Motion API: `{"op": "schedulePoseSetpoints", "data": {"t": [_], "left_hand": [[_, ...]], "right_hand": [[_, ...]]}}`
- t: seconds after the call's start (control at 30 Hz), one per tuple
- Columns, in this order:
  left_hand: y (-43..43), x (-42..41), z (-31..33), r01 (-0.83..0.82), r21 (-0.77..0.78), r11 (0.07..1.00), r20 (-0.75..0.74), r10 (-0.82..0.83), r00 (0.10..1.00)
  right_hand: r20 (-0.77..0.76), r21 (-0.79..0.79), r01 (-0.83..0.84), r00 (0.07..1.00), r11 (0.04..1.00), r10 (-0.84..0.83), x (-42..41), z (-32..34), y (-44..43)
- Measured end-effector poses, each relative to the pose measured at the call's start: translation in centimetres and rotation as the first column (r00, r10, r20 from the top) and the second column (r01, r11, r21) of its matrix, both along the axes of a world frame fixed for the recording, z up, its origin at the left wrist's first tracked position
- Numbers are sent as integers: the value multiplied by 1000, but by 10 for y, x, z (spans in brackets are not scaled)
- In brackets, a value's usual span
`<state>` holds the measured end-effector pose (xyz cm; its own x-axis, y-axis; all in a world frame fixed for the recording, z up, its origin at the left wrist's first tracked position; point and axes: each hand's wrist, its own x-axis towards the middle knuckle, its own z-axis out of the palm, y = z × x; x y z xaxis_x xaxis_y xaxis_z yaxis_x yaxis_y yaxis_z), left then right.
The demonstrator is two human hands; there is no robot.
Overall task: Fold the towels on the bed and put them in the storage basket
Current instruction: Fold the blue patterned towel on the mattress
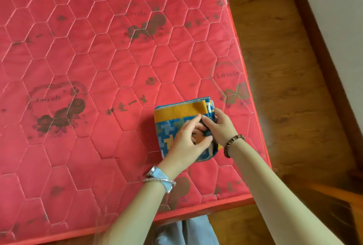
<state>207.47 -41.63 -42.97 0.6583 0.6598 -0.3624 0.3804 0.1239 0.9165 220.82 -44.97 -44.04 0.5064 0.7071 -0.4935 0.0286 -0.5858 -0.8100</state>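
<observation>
A folded towel (176, 113), blue with a yellow band and a blocky pattern, lies near the right edge of the red quilted mattress (88, 68). My left hand (186, 142) rests on top of the towel with fingers curled into its folds. My right hand (222, 127) grips the towel's right edge, the thumb on top and the fingers tucked under the fold. Both hands meet at the towel's right side. No storage basket is clearly in view.
The mattress ends at a red piped edge (206, 207) near me and on the right. Beyond it lies a wooden floor (284, 68) and a pale wall (337, 9). A blurred orange-brown object (334, 195) sits at lower right.
</observation>
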Motion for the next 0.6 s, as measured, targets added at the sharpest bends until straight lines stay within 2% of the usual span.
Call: {"op": "schedulePoseSetpoints", "data": {"t": [0.1, 0.13, 0.2, 0.33, 0.43, 0.6], "left_hand": [[4, -10, -25, 3, 323, 946, -108, 33, 994], [7, -15, -35, 51, 429, 902, -171, 26, 985], [13, -28, -50, 169, 533, 829, -293, -7, 956], [21, -45, -71, 405, 611, 680, -509, -54, 859], [22, -48, -84, 532, 602, 596, -614, -81, 785], [22, -43, -100, 601, 568, 562, -699, -56, 713]], "right_hand": [[105, -81, -37, 993, 996, 45, 14, -8, -2], [122, -110, -33, 991, 993, 46, 16, -13, -2], [144, -138, -22, 989, 990, 42, 20, -21, -2], [178, -187, 37, 984, 982, -4, 24, -35, -1], [198, -219, 113, 978, 969, -70, 26, -44, -2], [298, -201, 155, 950, 967, -91, 19, -59, -1]]}}
